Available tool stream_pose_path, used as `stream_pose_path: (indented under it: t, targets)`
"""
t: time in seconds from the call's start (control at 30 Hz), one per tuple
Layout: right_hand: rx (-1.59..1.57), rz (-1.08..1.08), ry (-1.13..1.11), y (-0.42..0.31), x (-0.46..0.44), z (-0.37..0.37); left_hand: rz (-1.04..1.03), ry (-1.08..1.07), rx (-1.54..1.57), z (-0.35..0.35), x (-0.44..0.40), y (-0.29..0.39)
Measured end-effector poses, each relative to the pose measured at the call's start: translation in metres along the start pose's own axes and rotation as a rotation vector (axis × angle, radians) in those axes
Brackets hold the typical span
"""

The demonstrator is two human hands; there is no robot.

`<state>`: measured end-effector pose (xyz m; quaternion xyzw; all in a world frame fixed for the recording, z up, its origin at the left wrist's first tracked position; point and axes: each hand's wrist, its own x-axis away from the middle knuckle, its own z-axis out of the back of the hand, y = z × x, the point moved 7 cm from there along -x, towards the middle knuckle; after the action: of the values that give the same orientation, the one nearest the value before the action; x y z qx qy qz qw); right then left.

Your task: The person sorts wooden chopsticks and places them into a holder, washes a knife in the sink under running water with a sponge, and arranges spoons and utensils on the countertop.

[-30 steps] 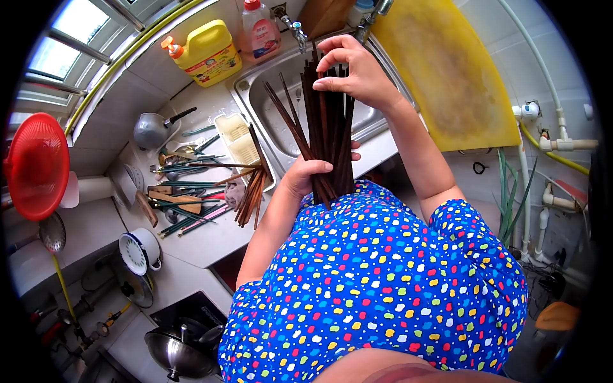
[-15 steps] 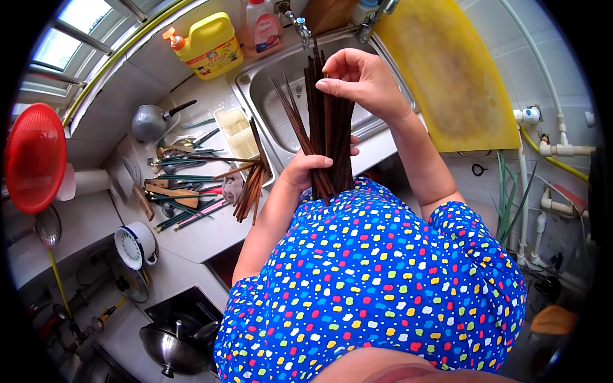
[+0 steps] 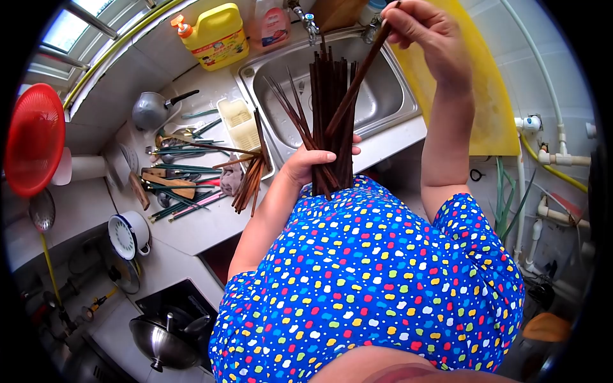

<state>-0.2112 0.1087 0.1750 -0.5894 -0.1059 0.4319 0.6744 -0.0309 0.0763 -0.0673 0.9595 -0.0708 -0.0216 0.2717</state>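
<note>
The person's left hand (image 3: 310,163) is wrapped firmly around a thick bundle of dark brown sticks (image 3: 322,96), thumb across the front and fingertips showing on the far side. The bundle stands roughly upright between the sink (image 3: 386,99) and the spotted blue top (image 3: 377,274), its lower ends close to the cloth, with a few thin sticks splaying out to one side. Up high, the right hand (image 3: 418,29) pinches a single stick (image 3: 367,67) near its upper end, between thumb and fingers; that stick slants down across the front of the bundle. From here I can't tell whether its lower end touches the others. On the counter (image 3: 185,236), near the left forearm, a smaller pile of brown sticks (image 3: 252,182) lies beside a grey cloth (image 3: 231,175) and a pale plastic holder (image 3: 236,124), with green-handled utensils (image 3: 185,169) spread just beyond
</note>
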Motion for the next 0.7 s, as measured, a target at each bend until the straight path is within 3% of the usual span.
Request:
stream_pose_path:
  t: [0.13, 0.27, 0.37, 0.4, 0.53, 0.7]
  targets:
    - [-0.082, 0.095, 0.168, -0.025, -0.002, 0.026, 0.006, 0.001, 0.0, 0.002, 0.001, 0.0]
    - [-0.198, 0.092, 0.129, -0.023, 0.002, 0.005, -0.003, 0.012, 0.023, 0.004, 0.001, -0.002]
    - [-0.209, 0.079, 0.076, -0.007, 0.008, -0.035, 0.005, -0.033, 0.001, 0.005, 0.0, -0.004]
    - [-0.257, 0.113, -0.057, 0.0, 0.006, -0.041, -0.006, -0.051, 0.008, 0.006, -0.002, -0.006]
    - [-0.35, 0.026, -0.193, 0.01, 0.031, -0.1, -0.059, -0.05, 0.006, 0.008, -0.003, -0.006]
    - [-0.172, 0.025, -0.273, 0.014, 0.058, -0.143, -0.077, -0.002, 0.021, 0.004, 0.003, -0.001]
